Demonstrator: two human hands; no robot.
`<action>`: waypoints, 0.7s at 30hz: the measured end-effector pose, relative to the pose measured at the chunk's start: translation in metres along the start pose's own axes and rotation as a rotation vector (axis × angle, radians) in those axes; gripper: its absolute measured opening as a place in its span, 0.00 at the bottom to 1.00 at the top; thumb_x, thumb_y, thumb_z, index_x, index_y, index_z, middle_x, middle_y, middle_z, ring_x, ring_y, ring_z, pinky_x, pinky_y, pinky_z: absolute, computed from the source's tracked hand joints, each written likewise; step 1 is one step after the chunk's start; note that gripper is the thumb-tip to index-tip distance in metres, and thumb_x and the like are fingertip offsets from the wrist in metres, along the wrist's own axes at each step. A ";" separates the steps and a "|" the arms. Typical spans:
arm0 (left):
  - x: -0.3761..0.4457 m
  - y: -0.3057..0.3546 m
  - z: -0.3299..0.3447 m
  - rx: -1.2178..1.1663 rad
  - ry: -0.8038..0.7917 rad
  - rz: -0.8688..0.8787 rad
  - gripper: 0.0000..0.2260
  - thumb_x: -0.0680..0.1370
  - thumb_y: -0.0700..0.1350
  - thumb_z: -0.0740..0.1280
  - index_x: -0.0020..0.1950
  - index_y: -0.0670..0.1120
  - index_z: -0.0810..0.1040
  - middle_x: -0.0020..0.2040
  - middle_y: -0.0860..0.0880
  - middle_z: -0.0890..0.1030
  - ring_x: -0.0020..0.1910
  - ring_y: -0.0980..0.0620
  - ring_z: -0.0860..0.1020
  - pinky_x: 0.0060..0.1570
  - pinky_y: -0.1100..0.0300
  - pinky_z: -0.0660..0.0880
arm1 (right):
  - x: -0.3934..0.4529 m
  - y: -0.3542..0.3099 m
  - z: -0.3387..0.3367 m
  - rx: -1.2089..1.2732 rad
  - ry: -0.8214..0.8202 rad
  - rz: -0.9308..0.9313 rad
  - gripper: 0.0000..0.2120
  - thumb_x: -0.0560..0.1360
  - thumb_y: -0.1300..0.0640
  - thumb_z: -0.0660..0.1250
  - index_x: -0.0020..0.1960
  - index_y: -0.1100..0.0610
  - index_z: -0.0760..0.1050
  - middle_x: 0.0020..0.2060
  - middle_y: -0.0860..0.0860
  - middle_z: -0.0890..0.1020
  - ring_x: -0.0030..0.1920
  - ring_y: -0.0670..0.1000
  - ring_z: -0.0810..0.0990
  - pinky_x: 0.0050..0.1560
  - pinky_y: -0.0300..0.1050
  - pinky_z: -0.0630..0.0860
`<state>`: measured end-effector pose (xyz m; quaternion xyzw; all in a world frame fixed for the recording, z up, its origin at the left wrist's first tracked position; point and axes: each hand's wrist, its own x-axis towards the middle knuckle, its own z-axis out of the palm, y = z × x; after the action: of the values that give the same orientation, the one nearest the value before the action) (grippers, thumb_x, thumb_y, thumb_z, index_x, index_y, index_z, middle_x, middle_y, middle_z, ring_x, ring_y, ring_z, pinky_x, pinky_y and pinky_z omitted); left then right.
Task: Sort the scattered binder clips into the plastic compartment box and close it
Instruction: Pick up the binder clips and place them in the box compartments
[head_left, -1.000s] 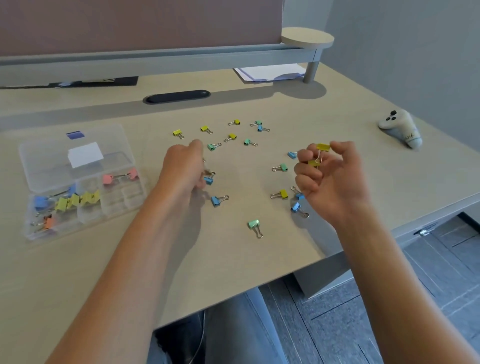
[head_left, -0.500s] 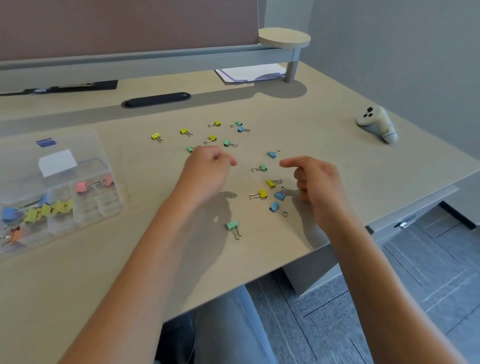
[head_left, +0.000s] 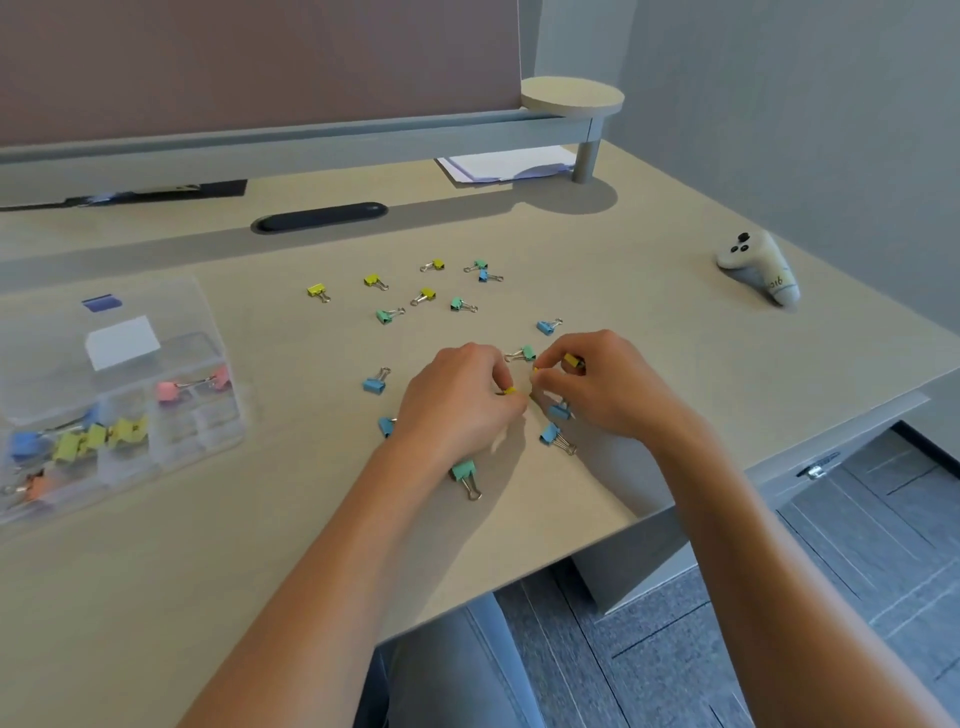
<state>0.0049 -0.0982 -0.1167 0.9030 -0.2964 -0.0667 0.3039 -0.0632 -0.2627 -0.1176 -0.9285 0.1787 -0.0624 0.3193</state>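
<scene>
This is an office workstation. A pale wood-look desk (head_left: 675, 332) backs onto a fabric-covered partition panel (head_left: 260, 62) in a grey metal rail (head_left: 311, 140), with a dark oval cable grommet (head_left: 319, 217) let into the desktop and a small round shelf (head_left: 571, 96) on a post at the panel's end. Loose papers (head_left: 498, 163) lie under that shelf, coloured binder clips (head_left: 431, 296) and a clear compartment box (head_left: 171, 441) of stationery sit on the desk, and grey carpet tiles (head_left: 883, 545) cover the floor beside plain grey walls (head_left: 805, 104).

From my remote seat, the only marking I can make out is on the white controller (head_left: 759, 266) lying on the desk (head_left: 649, 270): small characters, seemingly "916", uncertain.
</scene>
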 end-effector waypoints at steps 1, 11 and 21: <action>0.001 -0.002 -0.003 -0.139 0.029 -0.050 0.05 0.73 0.50 0.71 0.45 0.51 0.80 0.34 0.55 0.75 0.36 0.52 0.74 0.33 0.59 0.67 | 0.002 -0.002 -0.001 0.089 0.009 0.000 0.05 0.79 0.49 0.71 0.47 0.49 0.83 0.32 0.45 0.75 0.33 0.46 0.72 0.34 0.39 0.69; 0.028 -0.024 -0.049 -1.596 0.145 -0.633 0.08 0.76 0.39 0.55 0.45 0.40 0.74 0.34 0.43 0.74 0.30 0.48 0.68 0.29 0.59 0.66 | 0.061 -0.047 -0.004 1.756 -0.331 0.384 0.16 0.80 0.52 0.55 0.44 0.61 0.76 0.37 0.54 0.76 0.33 0.48 0.68 0.27 0.39 0.64; 0.101 -0.076 -0.086 -0.213 0.441 -0.462 0.10 0.79 0.39 0.62 0.58 0.43 0.79 0.48 0.48 0.79 0.46 0.46 0.78 0.43 0.58 0.71 | 0.152 -0.086 0.038 0.277 -0.039 0.051 0.08 0.75 0.55 0.76 0.52 0.55 0.87 0.42 0.48 0.83 0.37 0.46 0.78 0.31 0.37 0.72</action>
<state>0.1502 -0.0640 -0.0864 0.9022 -0.0025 0.0327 0.4302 0.1120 -0.2342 -0.0945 -0.8717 0.1855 -0.0601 0.4495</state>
